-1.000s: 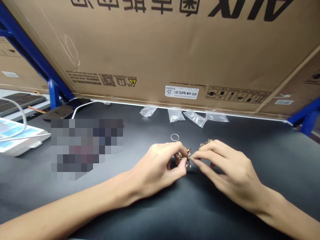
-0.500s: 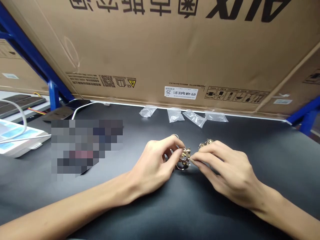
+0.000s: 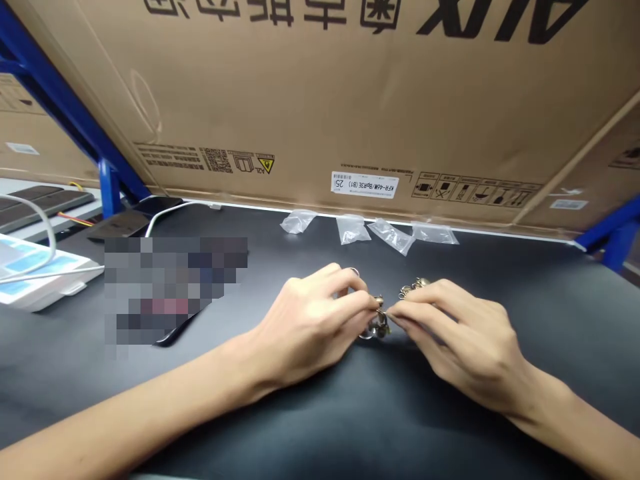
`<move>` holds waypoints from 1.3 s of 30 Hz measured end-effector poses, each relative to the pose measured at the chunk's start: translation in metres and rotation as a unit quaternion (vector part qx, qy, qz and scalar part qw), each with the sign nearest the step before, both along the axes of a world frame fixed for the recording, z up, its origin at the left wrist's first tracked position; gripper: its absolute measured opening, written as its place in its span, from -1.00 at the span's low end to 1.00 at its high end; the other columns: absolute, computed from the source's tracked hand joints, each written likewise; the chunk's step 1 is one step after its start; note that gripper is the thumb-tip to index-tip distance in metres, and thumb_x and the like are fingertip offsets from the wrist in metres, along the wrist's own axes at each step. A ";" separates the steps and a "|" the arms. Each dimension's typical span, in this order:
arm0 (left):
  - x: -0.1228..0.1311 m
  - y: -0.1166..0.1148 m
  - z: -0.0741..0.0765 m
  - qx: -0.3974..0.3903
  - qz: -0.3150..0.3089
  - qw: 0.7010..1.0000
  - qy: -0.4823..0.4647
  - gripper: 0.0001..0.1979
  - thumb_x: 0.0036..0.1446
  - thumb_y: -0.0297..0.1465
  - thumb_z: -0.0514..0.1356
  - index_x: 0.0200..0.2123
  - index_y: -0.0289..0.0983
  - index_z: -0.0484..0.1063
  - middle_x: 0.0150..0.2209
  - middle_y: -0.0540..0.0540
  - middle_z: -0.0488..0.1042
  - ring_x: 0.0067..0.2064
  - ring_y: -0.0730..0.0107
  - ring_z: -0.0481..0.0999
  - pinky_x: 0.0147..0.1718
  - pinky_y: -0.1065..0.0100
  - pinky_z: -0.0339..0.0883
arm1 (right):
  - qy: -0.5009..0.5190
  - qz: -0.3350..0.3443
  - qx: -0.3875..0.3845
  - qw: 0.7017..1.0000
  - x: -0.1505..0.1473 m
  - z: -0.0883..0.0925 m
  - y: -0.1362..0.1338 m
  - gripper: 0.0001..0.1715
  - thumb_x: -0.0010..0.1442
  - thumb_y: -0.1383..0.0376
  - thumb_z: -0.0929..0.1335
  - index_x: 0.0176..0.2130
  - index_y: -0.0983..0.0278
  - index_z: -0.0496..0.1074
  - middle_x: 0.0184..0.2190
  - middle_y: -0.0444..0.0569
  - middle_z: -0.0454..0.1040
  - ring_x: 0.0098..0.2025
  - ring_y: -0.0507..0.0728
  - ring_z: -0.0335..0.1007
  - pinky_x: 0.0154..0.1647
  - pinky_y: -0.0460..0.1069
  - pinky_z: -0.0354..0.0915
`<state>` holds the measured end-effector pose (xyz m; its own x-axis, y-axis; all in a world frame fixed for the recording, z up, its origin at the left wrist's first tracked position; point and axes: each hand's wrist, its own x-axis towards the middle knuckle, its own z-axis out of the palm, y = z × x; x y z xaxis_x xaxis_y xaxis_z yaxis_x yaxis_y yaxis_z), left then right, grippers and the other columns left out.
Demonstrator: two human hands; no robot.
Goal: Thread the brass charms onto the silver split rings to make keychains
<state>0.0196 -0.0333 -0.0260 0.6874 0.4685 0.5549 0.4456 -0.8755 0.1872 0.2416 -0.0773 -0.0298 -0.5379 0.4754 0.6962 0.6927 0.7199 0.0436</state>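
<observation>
Near the middle of the black table my left hand (image 3: 320, 320) is closed, its thumb and fingers pinching a bunch of metal rings (image 3: 367, 333) with small brass-coloured pieces (image 3: 383, 327) on it. The fingers hide much of the bunch. My right hand (image 3: 465, 337) is closed too, thumb and forefinger pinched together at the right side of the same bunch. What sits between those fingertips is too small to make out. Just beyond the right hand's knuckles lies a second cluster of small brass-coloured metal pieces (image 3: 413, 288), partly hidden by that hand.
Several small clear plastic bags (image 3: 353, 229) lie along the back edge. A large cardboard box (image 3: 280, 100) stands behind the table (image 3: 320, 427), between blue metal posts (image 3: 107, 190). To the left are a blurred-out item (image 3: 170, 287), a white cable (image 3: 163, 215) and a white-and-blue box (image 3: 45, 273).
My left hand has turned over the ring bunch, its fingertips moving right to meet the right hand's. The large ring seen before is now mostly covered. My right hand has barely shifted.
</observation>
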 end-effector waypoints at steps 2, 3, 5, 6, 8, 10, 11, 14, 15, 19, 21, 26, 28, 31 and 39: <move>0.000 0.001 0.001 -0.004 0.015 0.999 -0.029 -0.87 0.24 -0.42 0.16 -0.34 -0.27 0.48 -0.34 -0.04 0.50 -0.36 0.46 0.39 -0.39 0.43 0.27 | 0.000 0.001 0.004 1.000 0.002 0.000 0.000 -0.86 0.23 0.50 0.36 -0.21 0.30 0.46 -0.37 -0.02 0.52 -0.38 0.06 0.41 -0.32 -0.04 0.33; 0.001 0.001 0.001 -0.028 0.028 0.998 -0.043 -0.86 0.23 -0.42 0.16 -0.38 -0.28 0.45 -0.37 -0.03 0.49 -0.38 0.46 0.37 -0.40 0.42 0.26 | 0.000 0.002 0.006 1.000 0.002 -0.001 0.000 -0.85 0.23 0.50 0.37 -0.21 0.30 0.46 -0.37 -0.03 0.52 -0.38 0.05 0.41 -0.32 -0.05 0.33; 0.003 0.000 0.002 -0.096 0.055 0.992 -0.068 -0.84 0.22 -0.43 0.15 -0.44 -0.29 0.41 -0.42 0.00 0.44 -0.41 0.48 0.33 -0.41 0.42 0.22 | -0.004 0.003 0.012 1.000 0.003 -0.003 0.001 -0.86 0.23 0.50 0.38 -0.20 0.31 0.46 -0.37 -0.03 0.52 -0.39 0.04 0.41 -0.31 -0.06 0.33; 0.005 -0.002 0.002 -0.133 0.065 0.986 -0.078 -0.83 0.22 -0.44 0.15 -0.45 -0.29 0.39 -0.45 0.02 0.41 -0.44 0.50 0.31 -0.43 0.43 0.20 | -0.004 0.003 0.015 1.000 0.003 -0.005 0.001 -0.86 0.22 0.49 0.38 -0.20 0.31 0.46 -0.36 -0.03 0.52 -0.38 0.03 0.42 -0.31 -0.06 0.33; 0.007 -0.004 0.002 -0.197 0.081 0.973 -0.093 -0.81 0.22 -0.45 0.14 -0.47 -0.28 0.36 -0.49 0.06 0.37 -0.48 0.53 0.25 -0.45 0.44 0.16 | -0.010 0.008 0.026 1.000 0.003 -0.008 0.001 -0.85 0.22 0.50 0.38 -0.18 0.33 0.47 -0.35 -0.03 0.53 -0.37 0.03 0.43 -0.32 -0.07 0.33; 0.009 -0.006 0.002 -0.250 0.091 0.958 -0.110 -0.80 0.22 -0.44 0.13 -0.48 -0.28 0.35 -0.51 0.08 0.36 -0.50 0.55 0.23 -0.47 0.45 0.15 | -0.017 0.010 0.032 0.999 0.002 -0.010 0.001 -0.85 0.23 0.50 0.38 -0.18 0.34 0.47 -0.33 -0.02 0.54 -0.36 0.03 0.44 -0.32 -0.08 0.33; 0.010 -0.007 0.002 -0.273 0.093 0.950 -0.120 -0.80 0.23 -0.43 0.13 -0.48 -0.28 0.35 -0.51 0.08 0.37 -0.49 0.55 0.23 -0.47 0.45 0.15 | -0.019 0.011 0.033 0.999 0.002 -0.010 0.001 -0.85 0.23 0.50 0.37 -0.17 0.35 0.48 -0.33 -0.02 0.54 -0.35 0.03 0.44 -0.32 -0.08 0.33; 0.011 -0.009 0.001 -0.319 0.093 0.931 -0.151 -0.80 0.22 -0.43 0.13 -0.48 -0.28 0.35 -0.50 0.08 0.38 -0.49 0.55 0.25 -0.50 0.46 0.16 | -0.019 0.017 0.035 0.999 0.002 -0.010 0.000 -0.86 0.24 0.49 0.37 -0.18 0.35 0.49 -0.32 -0.01 0.56 -0.34 0.02 0.46 -0.30 -0.10 0.33; 0.011 -0.009 0.000 -0.326 0.093 0.927 -0.157 -0.80 0.22 -0.42 0.13 -0.48 -0.28 0.36 -0.50 0.08 0.39 -0.49 0.54 0.25 -0.50 0.46 0.16 | -0.015 0.016 0.033 0.999 0.001 -0.010 -0.001 -0.86 0.24 0.48 0.37 -0.18 0.34 0.49 -0.32 -0.02 0.56 -0.33 0.02 0.47 -0.29 -0.11 0.33; 0.012 -0.010 -0.001 -0.343 0.083 0.920 -0.170 -0.77 0.25 -0.35 0.14 -0.46 -0.28 0.37 -0.48 0.06 0.41 -0.46 0.53 0.31 -0.50 0.46 0.18 | 0.065 -0.036 -0.052 0.996 -0.001 -0.008 -0.002 -0.87 0.24 0.36 0.40 -0.15 0.29 0.48 -0.29 -0.04 0.55 -0.40 0.01 0.45 -0.40 -0.10 0.32; 0.012 -0.010 -0.001 -0.330 0.065 0.927 -0.165 -0.76 0.26 -0.33 0.15 -0.45 -0.28 0.39 -0.46 0.05 0.44 -0.45 0.53 0.34 -0.48 0.45 0.19 | 0.115 -0.052 -0.150 0.981 -0.003 -0.008 -0.001 -0.79 0.25 0.25 0.39 -0.11 0.27 0.47 -0.28 -0.05 0.54 -0.46 0.00 0.41 -0.47 -0.09 0.30; 0.009 -0.002 -0.002 -0.257 0.036 0.959 -0.118 -0.77 0.32 -0.35 0.09 -0.30 -0.25 0.52 -0.34 -0.01 0.54 -0.36 0.49 0.45 -0.37 0.44 0.28 | 0.193 -0.064 -0.323 0.924 -0.005 -0.004 0.002 -0.76 0.32 0.20 0.31 -0.27 0.21 0.56 -0.42 -0.11 0.56 -0.49 0.03 0.39 -0.45 -0.06 0.30; 0.004 0.007 -0.003 -0.198 0.067 0.974 -0.087 -0.77 0.34 -0.37 0.06 -0.18 -0.22 0.53 -0.23 -0.03 0.55 -0.29 0.46 0.48 -0.32 0.43 0.31 | 0.233 -0.087 -0.373 0.894 -0.004 -0.001 0.005 -0.69 0.30 0.11 0.32 -0.27 0.22 0.58 -0.41 -0.08 0.58 -0.48 0.06 0.41 -0.45 -0.05 0.32; -0.006 0.022 -0.005 -0.099 0.133 0.986 0.016 -0.77 0.31 -0.35 0.09 -0.05 -0.17 0.49 -0.11 -0.06 0.51 -0.19 0.37 0.49 -0.24 0.36 0.34 | 0.288 -0.105 -0.420 0.854 0.001 0.001 0.013 -0.60 0.25 0.03 0.34 -0.19 0.25 0.60 -0.41 -0.03 0.59 -0.47 0.10 0.46 -0.56 -0.07 0.31; -0.011 0.023 0.002 -0.057 0.108 0.960 0.251 -0.84 0.30 -0.45 0.04 -0.24 -0.25 0.42 -0.25 -0.11 0.42 -0.30 0.26 0.39 -0.48 0.35 0.15 | 0.286 -0.107 -0.345 0.888 0.006 -0.004 0.017 -0.68 0.30 0.14 0.33 -0.05 0.22 0.53 -0.37 -0.05 0.61 -0.44 0.07 0.50 -0.51 -0.09 0.37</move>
